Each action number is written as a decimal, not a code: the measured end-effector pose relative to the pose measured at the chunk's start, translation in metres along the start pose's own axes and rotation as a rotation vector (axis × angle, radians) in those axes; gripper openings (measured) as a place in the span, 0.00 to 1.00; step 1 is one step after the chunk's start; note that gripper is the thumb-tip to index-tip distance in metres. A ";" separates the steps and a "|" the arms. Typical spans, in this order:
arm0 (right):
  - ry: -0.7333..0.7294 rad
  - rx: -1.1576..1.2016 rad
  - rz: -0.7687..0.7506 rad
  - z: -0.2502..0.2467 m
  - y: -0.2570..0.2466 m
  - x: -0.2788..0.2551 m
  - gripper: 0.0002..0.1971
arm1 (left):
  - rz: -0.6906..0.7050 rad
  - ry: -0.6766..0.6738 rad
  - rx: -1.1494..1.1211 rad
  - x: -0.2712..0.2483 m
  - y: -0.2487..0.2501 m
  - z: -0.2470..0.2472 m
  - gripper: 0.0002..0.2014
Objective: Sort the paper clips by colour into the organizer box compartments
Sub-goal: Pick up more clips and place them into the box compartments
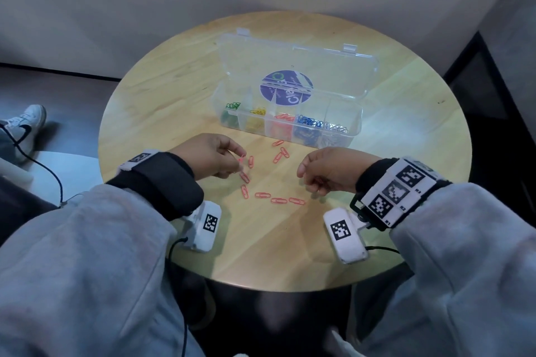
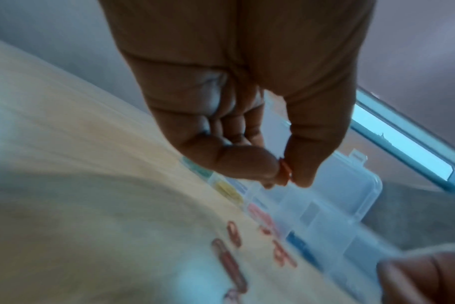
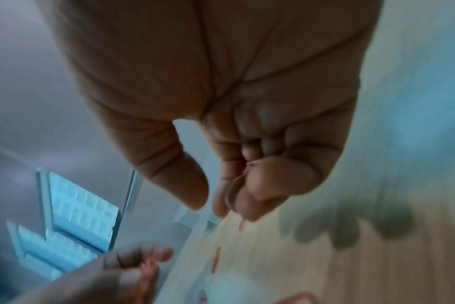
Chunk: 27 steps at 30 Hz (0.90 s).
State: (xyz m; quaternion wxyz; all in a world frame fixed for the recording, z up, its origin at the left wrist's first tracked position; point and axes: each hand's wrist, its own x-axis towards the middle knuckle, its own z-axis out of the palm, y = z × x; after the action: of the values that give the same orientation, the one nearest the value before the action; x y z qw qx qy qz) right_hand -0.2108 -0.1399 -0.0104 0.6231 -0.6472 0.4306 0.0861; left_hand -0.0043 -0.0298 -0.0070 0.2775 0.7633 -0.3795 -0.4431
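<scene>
Nine red clips (image 1: 278,200) loose on table (image 1: 162,84); your left hand (image 1: 208,158) pinches one red clip (image 2: 284,171); your right hand (image 1: 327,172) curled, contents unclear.

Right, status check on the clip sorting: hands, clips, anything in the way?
Left hand pinches a red clip. Right hand curled, contents unclear. Loose red clips on the table. Organizer box open, path clear.

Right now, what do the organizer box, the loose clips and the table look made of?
Organizer box: clear glossy plastic, contents show through. Loose red clips: probably coated wire, thin uniform-coloured loops. Table: pale wood or wood-look laminate, grain lines, slight sheen.
</scene>
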 end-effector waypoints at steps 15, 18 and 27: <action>0.077 -0.978 -0.020 0.035 -0.009 -0.004 0.03 | -0.210 -0.052 -0.657 -0.006 0.008 -0.004 0.12; 0.054 -0.994 -0.028 0.036 -0.009 -0.002 0.05 | -0.206 -0.099 -0.723 -0.007 0.008 -0.007 0.12; 0.027 -0.519 -0.103 0.014 -0.011 -0.001 0.07 | -0.189 -0.013 -0.350 -0.002 0.013 -0.002 0.10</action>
State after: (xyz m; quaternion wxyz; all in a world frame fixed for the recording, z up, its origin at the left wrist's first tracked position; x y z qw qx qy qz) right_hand -0.1977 -0.1292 -0.0044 0.4342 -0.8075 0.3688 0.1533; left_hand -0.0077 -0.0348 0.0047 0.3607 0.7327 -0.2249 -0.5315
